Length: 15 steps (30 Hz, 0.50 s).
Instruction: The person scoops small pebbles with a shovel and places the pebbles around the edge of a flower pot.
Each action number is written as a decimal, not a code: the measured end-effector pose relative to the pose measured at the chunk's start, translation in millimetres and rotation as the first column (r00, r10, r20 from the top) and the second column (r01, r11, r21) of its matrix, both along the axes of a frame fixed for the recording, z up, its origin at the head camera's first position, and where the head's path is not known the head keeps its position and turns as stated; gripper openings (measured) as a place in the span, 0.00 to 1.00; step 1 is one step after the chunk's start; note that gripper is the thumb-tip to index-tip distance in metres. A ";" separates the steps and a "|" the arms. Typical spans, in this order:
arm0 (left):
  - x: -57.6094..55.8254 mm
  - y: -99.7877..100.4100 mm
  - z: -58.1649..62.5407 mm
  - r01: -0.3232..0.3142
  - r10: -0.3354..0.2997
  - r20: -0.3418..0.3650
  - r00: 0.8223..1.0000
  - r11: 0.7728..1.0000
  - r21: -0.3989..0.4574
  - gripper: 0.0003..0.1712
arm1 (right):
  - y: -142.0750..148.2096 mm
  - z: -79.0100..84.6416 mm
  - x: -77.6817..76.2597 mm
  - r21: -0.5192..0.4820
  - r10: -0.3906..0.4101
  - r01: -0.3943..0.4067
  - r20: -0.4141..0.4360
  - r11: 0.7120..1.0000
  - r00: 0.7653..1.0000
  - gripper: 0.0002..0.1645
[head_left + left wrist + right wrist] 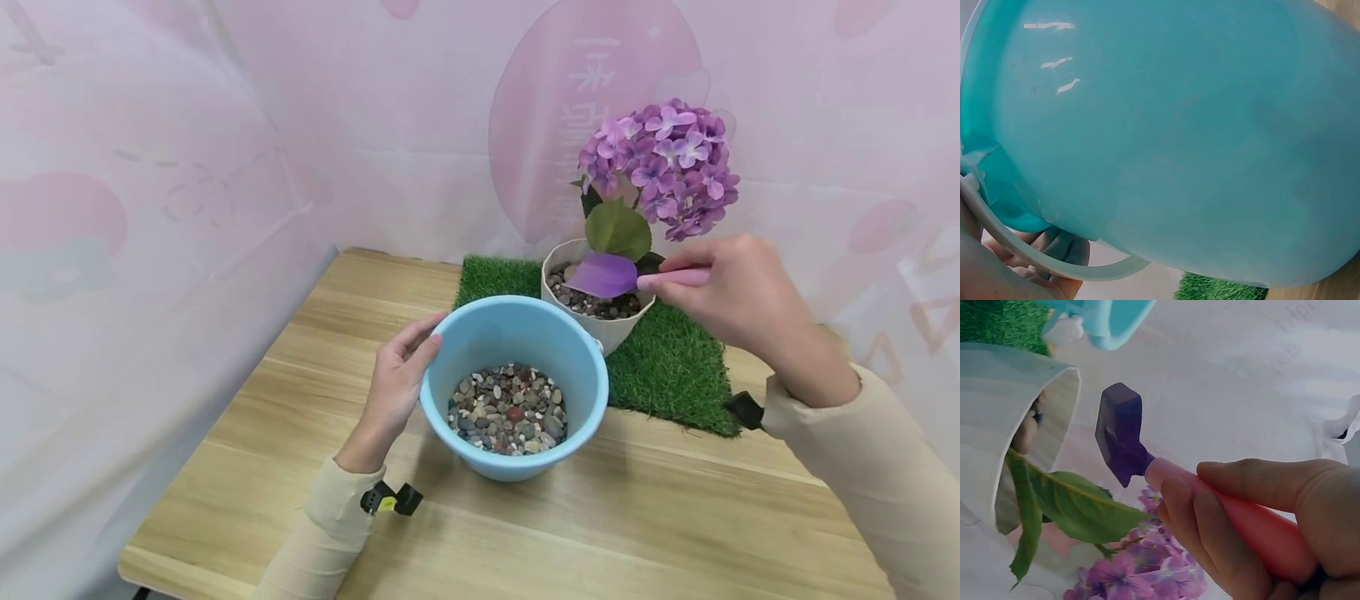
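Note:
My left hand (397,371) grips the rim of a light blue bucket (517,329) at its left side, thumb over the edge. Mixed pebbles (502,412) cover the bucket's bottom. In the left wrist view the pale bucket handle (1060,265) crosses in front of the fingers. With my right hand (750,287) I hold a small garden trowel (607,275) by its pink handle. Its purple blade is over a white flowerpot (611,335), tilted in the right wrist view. Pebbles (592,302) also lie in the pot, around a purple hydrangea (667,167) with green leaves.
Beneath the pot lies a green artificial turf mat (671,383), on a wooden table (300,383). The bucket stands just in front of the pot and overlaps it in the head view. A pink and white printed curtain (420,108) hangs behind and on the left.

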<state>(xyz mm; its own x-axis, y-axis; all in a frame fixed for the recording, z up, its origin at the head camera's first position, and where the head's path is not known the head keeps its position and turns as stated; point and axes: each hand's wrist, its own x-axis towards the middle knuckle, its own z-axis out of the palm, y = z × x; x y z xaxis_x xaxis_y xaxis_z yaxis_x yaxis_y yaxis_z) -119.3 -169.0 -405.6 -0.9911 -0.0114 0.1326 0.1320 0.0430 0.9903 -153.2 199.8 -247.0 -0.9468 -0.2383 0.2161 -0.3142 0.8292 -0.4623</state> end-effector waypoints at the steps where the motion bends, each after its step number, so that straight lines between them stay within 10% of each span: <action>1: 0.1 -0.1 0.2 0.000 0.000 -0.001 1.000 1.000 0.000 0.24 | -0.2 1.4 2.8 -0.005 0.004 -0.004 -0.017 1.000 1.000 0.20; 15: -0.1 -0.4 1.7 0.009 -0.009 -0.001 1.000 1.000 0.020 0.22 | -18.6 9.4 32.3 0.024 0.262 -0.268 -0.302 0.963 0.917 0.09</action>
<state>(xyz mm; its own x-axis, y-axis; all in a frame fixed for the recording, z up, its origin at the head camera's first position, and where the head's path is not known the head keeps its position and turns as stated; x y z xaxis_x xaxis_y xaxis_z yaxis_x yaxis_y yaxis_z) -119.4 -169.4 -403.9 -0.9911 -0.0053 0.1330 0.1328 0.0225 0.9909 -120.9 181.2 -237.6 -0.7398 -0.4652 0.4860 -0.6474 0.6888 -0.3262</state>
